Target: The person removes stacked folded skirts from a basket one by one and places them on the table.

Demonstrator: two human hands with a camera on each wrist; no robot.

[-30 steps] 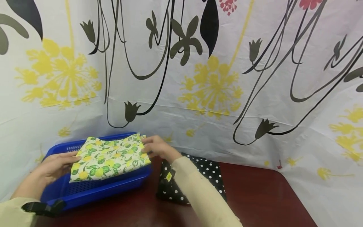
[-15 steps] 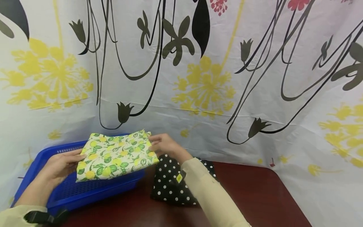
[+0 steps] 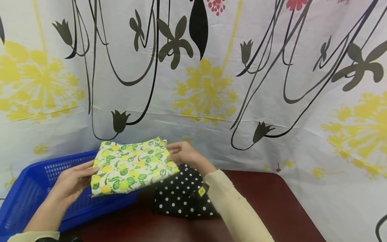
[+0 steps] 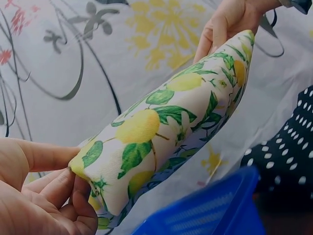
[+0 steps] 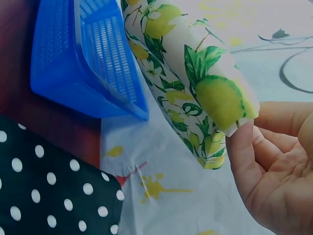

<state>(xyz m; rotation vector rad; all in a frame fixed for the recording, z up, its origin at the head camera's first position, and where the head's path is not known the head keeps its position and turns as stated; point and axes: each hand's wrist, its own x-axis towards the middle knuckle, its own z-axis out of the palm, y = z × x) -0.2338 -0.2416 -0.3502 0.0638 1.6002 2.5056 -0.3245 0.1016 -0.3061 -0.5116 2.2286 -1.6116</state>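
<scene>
A folded cloth with a lemon-and-leaf print (image 3: 134,168) is held up between both hands in the head view. My left hand (image 3: 71,181) pinches its left edge, thumb on top; the left wrist view shows the fingertips gripping a corner. At the opposite edge, my right hand (image 3: 188,155) holds the cloth between thumb and fingers, seen closely in the right wrist view. The cloth hangs above the right part of a blue plastic basket (image 3: 101,211) and reaches over the edge of a black polka-dot cloth (image 3: 178,195).
The dotted cloth lies folded on a dark red table (image 3: 260,195), partly hidden by my right forearm. A white floral curtain (image 3: 211,141) hangs right behind the table and basket. The basket has perforated sides and stands at the left.
Both hands have carried the lemon-print cloth up and rightward, from over the basket towards the dotted cloth. The head view has also turned right, shifting the background left.
</scene>
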